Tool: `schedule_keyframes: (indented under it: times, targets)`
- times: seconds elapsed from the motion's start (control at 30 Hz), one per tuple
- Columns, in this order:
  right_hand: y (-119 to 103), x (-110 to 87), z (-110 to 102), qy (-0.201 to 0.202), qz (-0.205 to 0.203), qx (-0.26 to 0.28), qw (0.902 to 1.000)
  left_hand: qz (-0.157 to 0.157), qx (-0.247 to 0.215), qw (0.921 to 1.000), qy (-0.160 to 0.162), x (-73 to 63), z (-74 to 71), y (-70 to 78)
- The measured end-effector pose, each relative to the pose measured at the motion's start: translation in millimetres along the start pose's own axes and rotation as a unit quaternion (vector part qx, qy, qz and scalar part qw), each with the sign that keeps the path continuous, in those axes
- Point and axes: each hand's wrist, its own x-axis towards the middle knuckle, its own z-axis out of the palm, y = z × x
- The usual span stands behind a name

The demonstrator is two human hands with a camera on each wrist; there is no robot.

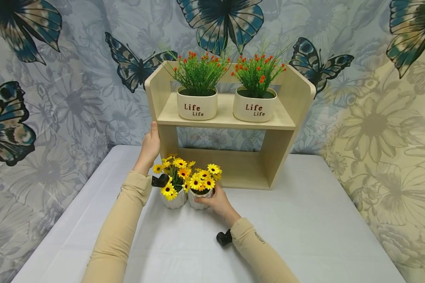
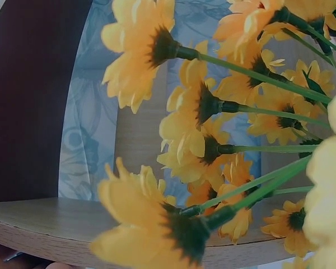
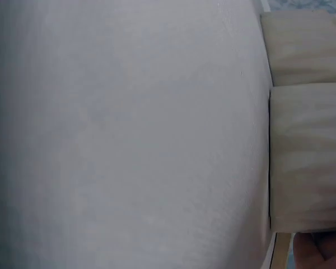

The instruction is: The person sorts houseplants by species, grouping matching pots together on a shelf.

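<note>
In the head view my left hand (image 1: 150,145) rests against the outer left side of a pale wooden two-tier shelf (image 1: 226,125). Its fingers are partly hidden there. My right hand (image 1: 217,201) grips a small white flower pot (image 1: 197,201) of yellow daisies, thumb across the front, other fingers mostly hidden. Touching or nearly touching it on the left stands a second such pot (image 1: 175,201), before the shelf's lower left corner. Close yellow flowers (image 2: 207,145) fill much of the left wrist view. Both ribbed pots (image 3: 309,159) show at the right wrist view's right edge.
On the shelf's upper board stand two cream oval planters, one left (image 1: 197,105) and one right (image 1: 255,106), with red-flowered grass and "Life" lettering. A white cloth covers the table (image 1: 304,236). Butterfly-printed fabric (image 1: 368,129) hangs behind and at the sides.
</note>
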Motion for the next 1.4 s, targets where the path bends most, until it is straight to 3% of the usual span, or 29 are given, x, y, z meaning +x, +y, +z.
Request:
schedule_keyframes:
  times: [0.2, 0.47, 0.57, 0.8, 1.03, 1.4]
  targets:
    - [0.3, 1.8, -0.6, -0.004, -0.014, -0.014, 0.9998, -0.005, 0.001, 1.0000, -0.007, -0.6, -0.6, 0.5]
    - [0.3, 6.1, -1.6, -0.003, 0.005, -0.007, 1.0000, -0.002, 0.003, 0.9999, -0.015, -1.6, -2.4, 2.2]
    - [-1.6, 7.1, -4.0, 0.009, 0.009, -0.007, 0.9999, -0.002, 0.002, 0.9999, -0.014, -2.1, -2.5, 2.6]
    - [-11.4, 11.0, -13.1, 0.053, -0.032, 0.005, 0.9981, -0.001, 0.002, 0.9999, -0.015, -2.3, -2.8, 2.4]
    - [-20.9, 21.2, -21.8, 0.093, -0.046, 0.010, 0.9945, -0.005, 0.013, 0.9998, -0.017, -2.1, -3.1, 4.0]
    - [-23.6, 37.5, -11.1, 0.085, -0.030, -0.031, 0.9955, -0.016, 0.022, 0.9994, -0.022, -3.3, -5.7, 5.8]
